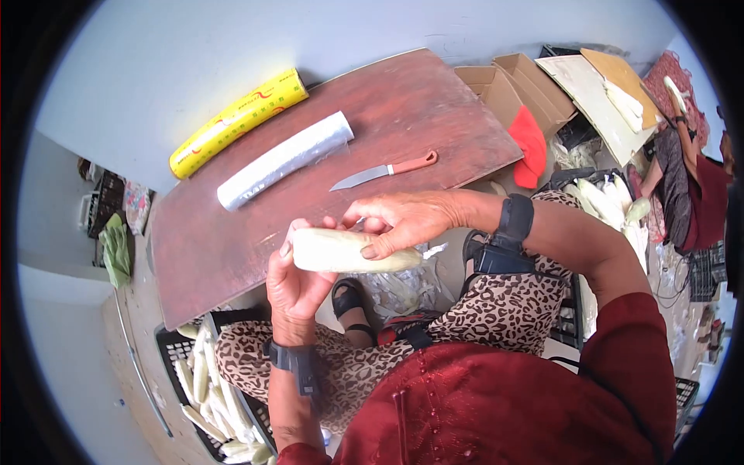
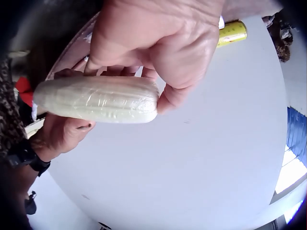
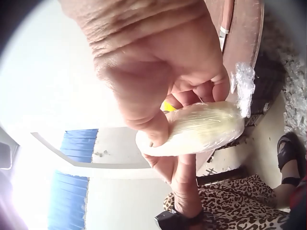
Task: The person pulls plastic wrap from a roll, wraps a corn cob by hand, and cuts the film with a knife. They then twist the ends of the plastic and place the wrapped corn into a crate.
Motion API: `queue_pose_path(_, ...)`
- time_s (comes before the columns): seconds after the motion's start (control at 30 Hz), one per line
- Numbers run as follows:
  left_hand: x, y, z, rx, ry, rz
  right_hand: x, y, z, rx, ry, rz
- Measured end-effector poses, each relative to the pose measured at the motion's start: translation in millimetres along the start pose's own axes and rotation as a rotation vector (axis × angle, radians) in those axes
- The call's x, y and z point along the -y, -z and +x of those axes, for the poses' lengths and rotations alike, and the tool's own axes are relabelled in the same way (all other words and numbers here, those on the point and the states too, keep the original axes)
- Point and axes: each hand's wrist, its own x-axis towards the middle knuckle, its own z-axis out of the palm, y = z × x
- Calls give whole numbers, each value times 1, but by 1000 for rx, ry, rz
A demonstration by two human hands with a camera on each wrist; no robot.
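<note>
A pale ear of corn in its husk (image 1: 341,252), wrapped in clear film, is held over the near edge of the table by both hands. My left hand (image 1: 298,283) grips its blunt left end, the thumb against that end in the left wrist view and the fingers behind. My right hand (image 1: 415,221) holds the other half, its thumb pressed on the husk and its fingers partly hidden behind. From the right end sticks a twisted tail of film (image 3: 244,88). Fine lengthwise ridges show through the film on the corn (image 3: 201,127) in the right wrist view.
On the red-brown table (image 1: 403,101) lie a knife (image 1: 387,170), a roll of clear film (image 1: 287,159) and a yellow roll (image 1: 240,120). A black crate (image 1: 167,349) of pale ears stands at left. Cardboard boxes (image 1: 527,89) and another person (image 1: 697,186) are at right.
</note>
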Motion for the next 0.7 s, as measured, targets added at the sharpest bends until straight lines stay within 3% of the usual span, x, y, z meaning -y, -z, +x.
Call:
queue_pose_path(0.23, -33, -31, -6, -11, 187, 398, 11, 15, -7, -34, 88, -63)
queue_pose_path(0.4, -70, -57, 1, 91, 452, 688, 21, 23, -8, 12, 64, -35)
queue_pose_path(0.5, -62, -78, 7, 73, 523, 872, 16, 22, -5, 22, 24, 33)
queue_pose_path(0.6, -40, -65, 13, -9, 687, 1065, 7, 23, 1, 12, -19, -52)
queue_pose_path(0.7, -15, -45, 14, -72, 690, 1036, 3, 23, 7, 35, -76, -182)
